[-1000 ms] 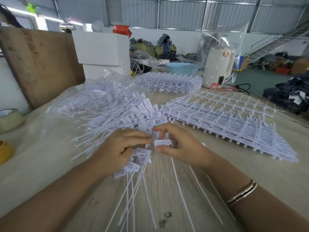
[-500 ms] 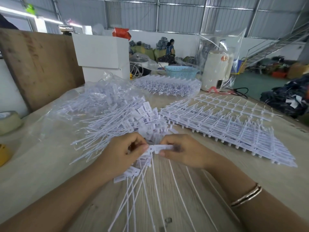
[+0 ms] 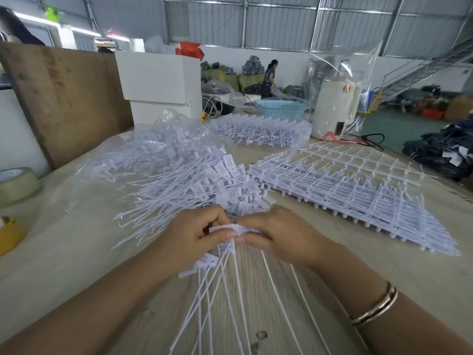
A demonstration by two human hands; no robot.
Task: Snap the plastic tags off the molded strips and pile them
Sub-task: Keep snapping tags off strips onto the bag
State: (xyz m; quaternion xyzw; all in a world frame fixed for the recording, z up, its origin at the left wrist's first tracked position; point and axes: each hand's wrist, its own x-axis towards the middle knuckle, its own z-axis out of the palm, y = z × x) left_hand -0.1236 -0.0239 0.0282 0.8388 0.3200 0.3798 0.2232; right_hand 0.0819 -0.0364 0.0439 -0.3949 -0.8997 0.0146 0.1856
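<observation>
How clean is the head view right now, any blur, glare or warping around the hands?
Head view: motion blur smears the table and molded strips; left hand and right hand stay fairly sharp on the tag; wide-angle bending at edges; glare only on the clear plastic bag.

Both forearms are cut off by the lower edge. The fingertips of the left hand (image 3: 190, 234) and right hand (image 3: 275, 233) cover most of the tag strip (image 3: 230, 229) pinched between them. The tags' tails (image 3: 225, 298) run out of frame below. Print on the piled tags (image 3: 202, 190) is too small to read. The stacked molded strips (image 3: 358, 201) blur at the right.
</observation>
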